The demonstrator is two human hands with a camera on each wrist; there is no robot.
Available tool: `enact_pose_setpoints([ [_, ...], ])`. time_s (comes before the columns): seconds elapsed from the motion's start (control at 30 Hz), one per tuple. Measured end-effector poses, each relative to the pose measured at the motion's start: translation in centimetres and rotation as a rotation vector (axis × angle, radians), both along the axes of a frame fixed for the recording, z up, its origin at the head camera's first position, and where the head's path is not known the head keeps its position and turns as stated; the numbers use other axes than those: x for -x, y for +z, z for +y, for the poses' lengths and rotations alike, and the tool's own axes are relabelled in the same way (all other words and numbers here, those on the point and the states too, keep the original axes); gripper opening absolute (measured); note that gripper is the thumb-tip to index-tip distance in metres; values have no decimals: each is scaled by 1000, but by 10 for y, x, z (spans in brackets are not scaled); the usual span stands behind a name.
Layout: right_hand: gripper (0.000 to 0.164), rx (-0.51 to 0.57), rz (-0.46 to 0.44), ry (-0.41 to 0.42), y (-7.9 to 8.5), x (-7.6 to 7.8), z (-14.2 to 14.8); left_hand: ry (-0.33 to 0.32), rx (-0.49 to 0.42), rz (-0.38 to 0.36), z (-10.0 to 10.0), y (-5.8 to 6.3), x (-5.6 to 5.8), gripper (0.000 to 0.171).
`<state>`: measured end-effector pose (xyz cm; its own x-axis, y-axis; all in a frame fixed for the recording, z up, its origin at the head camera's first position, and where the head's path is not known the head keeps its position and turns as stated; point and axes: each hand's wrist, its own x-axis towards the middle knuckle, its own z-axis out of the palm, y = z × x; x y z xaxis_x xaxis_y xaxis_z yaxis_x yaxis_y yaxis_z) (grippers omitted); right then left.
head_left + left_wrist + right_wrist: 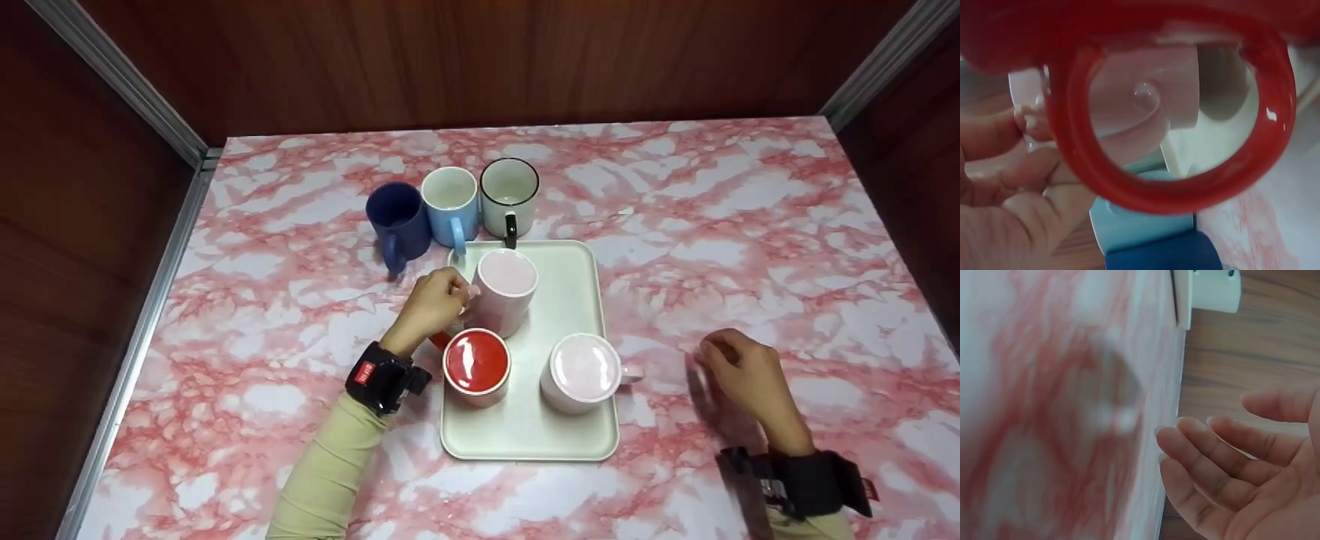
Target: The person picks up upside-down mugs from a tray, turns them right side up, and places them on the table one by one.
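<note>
My left hand (435,300) pinches the handle of a pink mug (504,300) on the upper left of a pale tray (529,442). In the left wrist view, the handle of the red mug (1275,112) looms in front and partly hides the pink mug and fingertips. Just below the pink mug, the red mug (477,367) stands on the tray, and a second pink mug (581,371) is at the tray's lower right, its handle pointing right. These three seem to stand bottom up. My right hand (750,375) hovers right of the tray, fingers loosely curled around nothing.
Behind the tray, a dark blue mug (401,225), a light blue mug (452,206) and a white mug with a black rim (510,199) stand upright in a row, handles toward me. The marbled tabletop (712,225) meets brown panels (525,60) at the back and sides.
</note>
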<state>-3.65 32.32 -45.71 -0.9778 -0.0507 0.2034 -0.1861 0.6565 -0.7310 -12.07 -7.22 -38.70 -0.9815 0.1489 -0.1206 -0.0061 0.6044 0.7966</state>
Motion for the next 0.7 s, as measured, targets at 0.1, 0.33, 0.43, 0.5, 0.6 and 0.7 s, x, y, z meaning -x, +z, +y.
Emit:
enact_pose_setpoints([
  [0.1, 13, -5, -7, -35, 16, -3, -13, 68, -102, -46, 3, 0, 0, 12],
  [0.33, 17, 190, -42, -5, 43, -12, -34, 172, -127, -8, 5, 5, 0, 13],
  [0.43, 21, 313, -66, 8, 52, -16, -45, 204, -193, -17, 6, 9, -1, 13],
  [0.5, 21, 374, -64, 22, 56, -16, -52, 219, -247, -41, 7, 12, -2, 13],
  [0.6, 20, 469, -35, 77, 61, -17, -64, 230, -328, -93, 10, 18, -6, 13],
  [0.7, 18, 556, -17, 126, 67, -19, -76, 222, -427, -141, 13, 24, -10, 11],
])
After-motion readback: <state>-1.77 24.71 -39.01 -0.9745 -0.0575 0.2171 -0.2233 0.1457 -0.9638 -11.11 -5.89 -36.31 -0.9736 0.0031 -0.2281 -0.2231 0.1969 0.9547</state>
